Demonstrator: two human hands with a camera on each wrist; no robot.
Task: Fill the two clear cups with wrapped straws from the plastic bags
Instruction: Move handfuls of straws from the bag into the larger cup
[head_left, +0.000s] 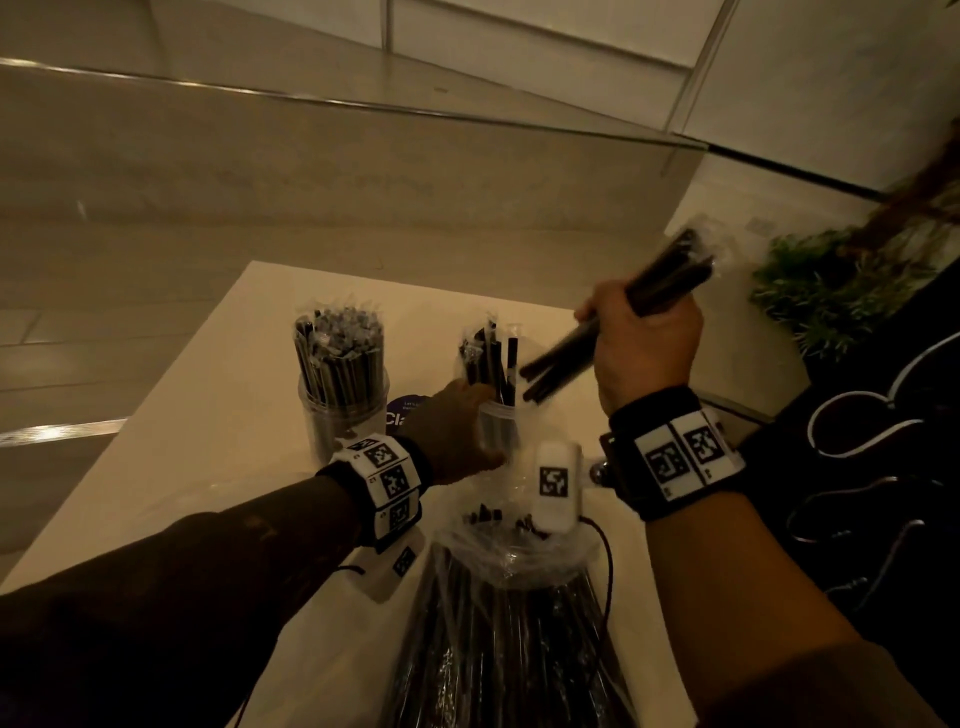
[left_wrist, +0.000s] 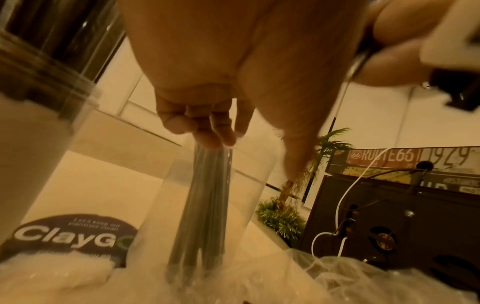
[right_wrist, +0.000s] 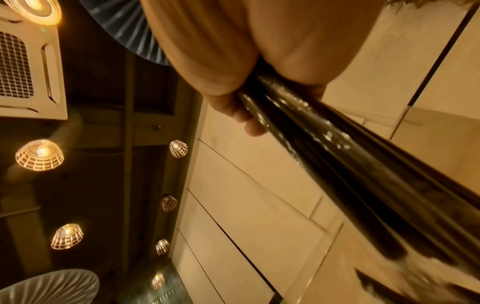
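Two clear cups stand on a pale table (head_left: 208, 467). The left cup (head_left: 340, 384) is packed with wrapped black straws. The right cup (head_left: 500, 423) holds only a few straws (head_left: 492, 364). My left hand (head_left: 457, 431) grips that cup from its left side; in the left wrist view the fingers (left_wrist: 205, 127) curl at its top and the thumb (left_wrist: 296, 148) lies on the other side of the cup (left_wrist: 233, 205). My right hand (head_left: 641, 343) grips a slanted bundle of wrapped straws (head_left: 563, 356) just right of and above the cup, seen close in the right wrist view (right_wrist: 337, 154).
An open plastic bag of straws (head_left: 514, 623) lies at the table's near edge between my forearms. A dark round "ClayGo" sticker (left_wrist: 72, 236) sits between the cups. A green plant (head_left: 821, 291) and a dark cabinet (left_wrist: 389, 216) stand to the right, past the table edge.
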